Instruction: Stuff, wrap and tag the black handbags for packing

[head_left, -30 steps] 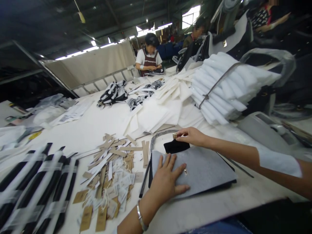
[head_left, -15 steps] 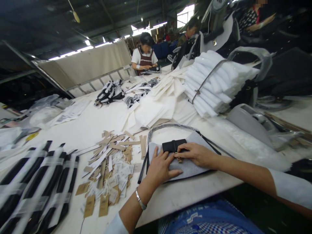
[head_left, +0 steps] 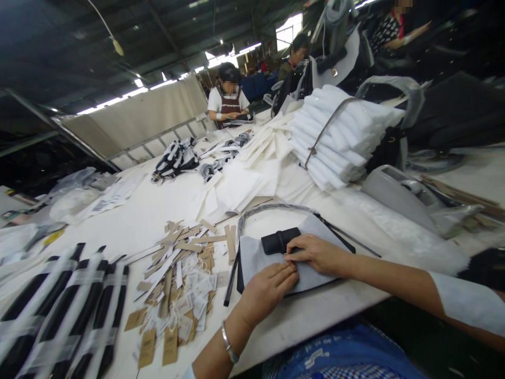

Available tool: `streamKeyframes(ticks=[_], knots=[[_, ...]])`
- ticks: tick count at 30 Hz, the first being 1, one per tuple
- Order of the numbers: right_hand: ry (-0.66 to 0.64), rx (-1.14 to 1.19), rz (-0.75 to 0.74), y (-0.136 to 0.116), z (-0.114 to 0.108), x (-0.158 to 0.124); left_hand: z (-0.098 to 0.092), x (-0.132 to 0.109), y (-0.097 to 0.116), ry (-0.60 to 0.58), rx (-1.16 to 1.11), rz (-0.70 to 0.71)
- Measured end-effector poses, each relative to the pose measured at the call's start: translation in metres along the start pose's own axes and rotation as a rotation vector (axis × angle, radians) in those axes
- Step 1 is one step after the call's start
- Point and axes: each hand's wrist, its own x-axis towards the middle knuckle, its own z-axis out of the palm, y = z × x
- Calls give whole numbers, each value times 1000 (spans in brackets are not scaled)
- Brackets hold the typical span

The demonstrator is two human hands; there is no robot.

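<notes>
A handbag (head_left: 256,260) with a grey covering over its front lies flat on the table before me, its wrapped handle (head_left: 272,207) arching away from me. On its upper middle sits a black flap tab (head_left: 272,243). My right hand (head_left: 321,255) rests on the bag's right side, thumb and forefinger pinched at the tab's lower end, where the gold clasp is. From below, my left hand (head_left: 270,289) meets it there, fingers bent and held together at the clasp. Both sets of fingertips cover most of that metal piece.
Left of the bag lies a heap of paper tags and strips (head_left: 177,279). Black wrapped pieces (head_left: 71,310) fill the near left. Beyond are white sheets (head_left: 252,179), a strapped white foam bundle (head_left: 335,137) and a grey bag (head_left: 398,200). Co-workers, one in an apron (head_left: 229,102), are farther back.
My left hand, earlier spread on the grey front, has drawn its fingers together and moved to the clasp, covering it. The right hand keeps its place there. The view has shifted slightly.
</notes>
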Motion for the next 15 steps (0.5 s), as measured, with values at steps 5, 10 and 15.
streamKeyframes(ticks=[5,10,15], knots=[[-25,-35,-12,-1,-4,11,-2,5,1,-58,-72,-7],[-116,-114,-91,9,-7,33,-7,8,5,-143,-122,-45],[-164,-151,-114,8,-11,40,-4,8,8,-111,19,-11]])
